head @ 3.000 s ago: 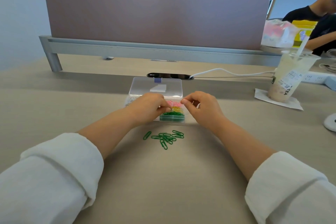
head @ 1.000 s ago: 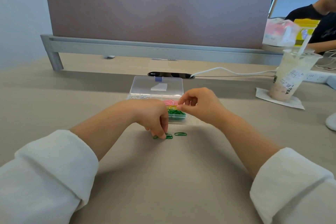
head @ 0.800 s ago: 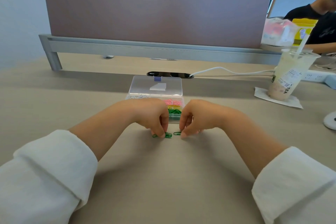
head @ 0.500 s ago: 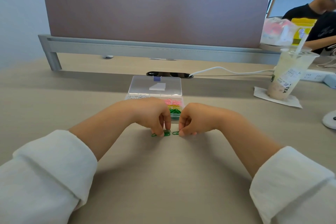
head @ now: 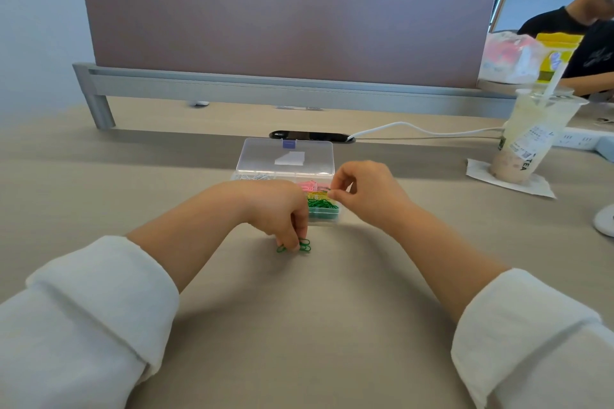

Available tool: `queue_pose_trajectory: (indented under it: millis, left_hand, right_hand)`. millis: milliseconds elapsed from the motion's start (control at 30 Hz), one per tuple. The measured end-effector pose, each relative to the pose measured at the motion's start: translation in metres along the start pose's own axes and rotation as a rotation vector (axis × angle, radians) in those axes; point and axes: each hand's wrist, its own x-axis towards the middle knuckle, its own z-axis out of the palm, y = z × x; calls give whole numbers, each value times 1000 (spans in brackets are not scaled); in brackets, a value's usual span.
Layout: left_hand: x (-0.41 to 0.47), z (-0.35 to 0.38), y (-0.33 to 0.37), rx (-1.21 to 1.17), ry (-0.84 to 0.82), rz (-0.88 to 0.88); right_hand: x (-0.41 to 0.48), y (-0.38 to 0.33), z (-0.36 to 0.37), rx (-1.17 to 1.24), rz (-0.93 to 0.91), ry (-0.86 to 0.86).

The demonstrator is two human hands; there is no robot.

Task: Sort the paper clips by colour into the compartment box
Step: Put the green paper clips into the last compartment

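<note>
I am logging the sorting as close to finished. The compartment box is sitting on the worktop just beyond both hands, with its clear lid lying open behind it. Inside, the colours are lying apart from one another: pale clips at the rear left, pink clips, then yellow clips, and sorted green clips filling the front right compartment nearest me. I am finding only one small cluster outside the box, the loose green clips, lying on the worktop just in front of it. There appear to be two or three, though fingers are covering part of the cluster. The left hand is bearing down on that cluster, its grip curled, with thumb and fingertips pinching at the loose green clips. The right hand is hovering over the right side of the box, its grip pressed together on what looks like a single clip, too small for me to confirm its colour. In my judgement, what is left amounts to dropping that clip in, lifting the last cluster into the green compartment, and perhaps closing the lid. I am not seeing any other stray clips on the worktop.
</note>
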Motion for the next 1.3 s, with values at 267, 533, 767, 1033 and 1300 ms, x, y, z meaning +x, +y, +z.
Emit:
queue_pose_trajectory:
  millis: [267, 533, 767, 1033, 1300]
  left_hand:
    - [3, -12, -16, -303, 550, -42]
    - [23, 13, -16, -220, 642, 49]
    - [25, 18, -19, -194, 675, 97]
    - [28, 15, -28, -430, 739, 94]
    - [29, 12, -38, -599, 717, 61]
  right_hand:
    - [-1, 8, 13, 36, 5, -25]
    - [-3, 12, 12, 102, -8, 51]
    - [-5, 10, 17, 121, -92, 86]
    - [-6, 8, 21, 55, -240, 63]
    - [-2, -1, 25, -136, -273, -12]
